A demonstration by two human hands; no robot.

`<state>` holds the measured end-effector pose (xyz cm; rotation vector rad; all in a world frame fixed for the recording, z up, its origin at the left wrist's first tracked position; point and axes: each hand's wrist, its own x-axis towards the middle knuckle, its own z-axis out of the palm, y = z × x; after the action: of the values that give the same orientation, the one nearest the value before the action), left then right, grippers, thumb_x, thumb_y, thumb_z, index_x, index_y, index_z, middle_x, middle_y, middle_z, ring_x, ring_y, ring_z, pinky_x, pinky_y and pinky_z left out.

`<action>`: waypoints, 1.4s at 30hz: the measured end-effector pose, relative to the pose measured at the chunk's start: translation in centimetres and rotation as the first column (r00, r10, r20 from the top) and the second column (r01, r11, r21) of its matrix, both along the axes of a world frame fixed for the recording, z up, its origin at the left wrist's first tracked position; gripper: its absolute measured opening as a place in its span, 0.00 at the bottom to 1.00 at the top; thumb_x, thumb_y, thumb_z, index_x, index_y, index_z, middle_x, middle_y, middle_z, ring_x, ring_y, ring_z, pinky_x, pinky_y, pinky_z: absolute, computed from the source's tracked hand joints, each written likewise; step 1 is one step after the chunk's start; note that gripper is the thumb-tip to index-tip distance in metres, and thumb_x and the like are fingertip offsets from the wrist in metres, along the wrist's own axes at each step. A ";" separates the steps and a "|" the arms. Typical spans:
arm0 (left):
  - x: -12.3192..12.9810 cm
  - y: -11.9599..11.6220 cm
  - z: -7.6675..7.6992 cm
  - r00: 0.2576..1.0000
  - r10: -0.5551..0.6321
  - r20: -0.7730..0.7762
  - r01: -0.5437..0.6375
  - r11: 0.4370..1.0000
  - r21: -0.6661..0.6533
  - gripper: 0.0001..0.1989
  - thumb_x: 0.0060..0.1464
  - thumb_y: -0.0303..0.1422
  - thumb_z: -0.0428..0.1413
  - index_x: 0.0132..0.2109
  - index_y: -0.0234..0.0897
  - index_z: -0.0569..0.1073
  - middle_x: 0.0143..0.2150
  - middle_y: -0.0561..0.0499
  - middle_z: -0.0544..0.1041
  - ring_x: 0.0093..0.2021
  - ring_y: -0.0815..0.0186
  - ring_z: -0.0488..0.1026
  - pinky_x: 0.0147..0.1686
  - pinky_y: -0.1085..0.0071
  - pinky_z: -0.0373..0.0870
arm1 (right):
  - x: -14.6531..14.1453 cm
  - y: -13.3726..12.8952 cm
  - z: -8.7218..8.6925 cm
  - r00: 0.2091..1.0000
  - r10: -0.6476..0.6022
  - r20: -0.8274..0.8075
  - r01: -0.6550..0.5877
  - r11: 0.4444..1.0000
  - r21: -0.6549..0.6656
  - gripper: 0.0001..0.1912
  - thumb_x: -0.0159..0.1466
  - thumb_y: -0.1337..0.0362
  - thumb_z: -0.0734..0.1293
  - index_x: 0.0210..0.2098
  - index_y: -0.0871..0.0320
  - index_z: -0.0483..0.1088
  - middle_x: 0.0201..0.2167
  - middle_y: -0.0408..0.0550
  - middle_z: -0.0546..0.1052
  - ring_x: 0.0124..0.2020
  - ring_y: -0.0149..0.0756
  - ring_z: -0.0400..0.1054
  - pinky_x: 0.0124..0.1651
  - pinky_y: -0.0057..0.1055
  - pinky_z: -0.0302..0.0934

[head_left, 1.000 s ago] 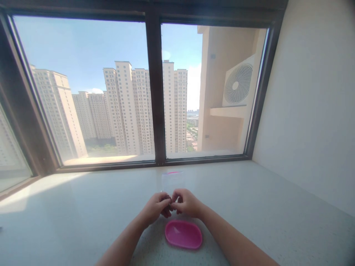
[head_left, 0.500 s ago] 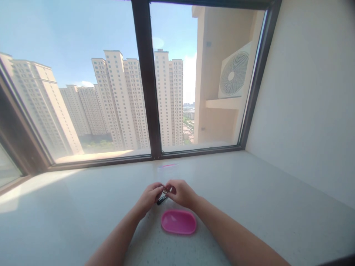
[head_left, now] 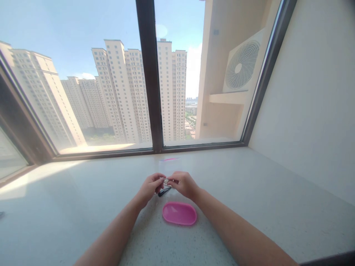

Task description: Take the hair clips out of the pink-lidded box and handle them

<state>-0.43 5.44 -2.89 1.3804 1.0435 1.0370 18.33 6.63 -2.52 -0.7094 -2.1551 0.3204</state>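
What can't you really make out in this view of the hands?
Head view, small metal ring between the left hand and right hand: fingers cover part of it, too small to identify.
Head view, dark slender object: too small to name.
Head view, clear film with pink edge: too faint in the glare.

Stone sill (head_left: 83, 210), pink oval dish (head_left: 179, 213), clear bag (head_left: 169, 168)

High-rise apartment, stone window ledge (head_left: 249, 184)
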 end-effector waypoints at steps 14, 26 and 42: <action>-0.5 0.1 0.4 0.995 0.076 0.069 -0.074 0.997 -0.022 0.24 0.48 0.43 0.58 0.48 0.33 0.69 0.25 0.53 0.72 0.19 0.75 0.63 0.19 0.79 0.55 | 0.1 0.2 0.2 0.985 0.025 -0.173 -0.021 0.999 0.025 0.10 0.64 0.69 0.63 0.41 0.57 0.76 0.34 0.50 0.76 0.36 0.34 0.69 0.42 0.29 0.63; -1.2 0.3 0.1 0.858 0.360 -0.367 -0.138 0.849 0.510 0.19 0.52 0.35 0.53 0.52 0.41 0.72 0.37 0.51 0.70 0.29 0.69 0.66 0.30 0.72 0.66 | 2.2 2.8 -0.5 0.834 -0.263 -0.486 0.168 0.958 -0.232 0.11 0.60 0.63 0.65 0.38 0.60 0.77 0.31 0.50 0.76 0.29 0.34 0.70 0.32 0.30 0.66; 0.1 0.0 -0.2 0.846 0.205 -0.492 0.102 0.843 0.528 0.22 0.51 0.27 0.51 0.55 0.41 0.64 0.54 0.45 0.67 0.45 0.62 0.68 0.45 0.63 0.67 | 2.1 2.2 -0.2 0.931 -0.170 -0.322 0.141 0.984 -0.113 0.08 0.59 0.66 0.67 0.37 0.59 0.77 0.33 0.52 0.77 0.33 0.35 0.70 0.34 0.29 0.66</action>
<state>-0.29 5.41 -3.06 2.2096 1.2458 1.0559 20.47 8.83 -2.70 -0.8100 -1.7639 0.4203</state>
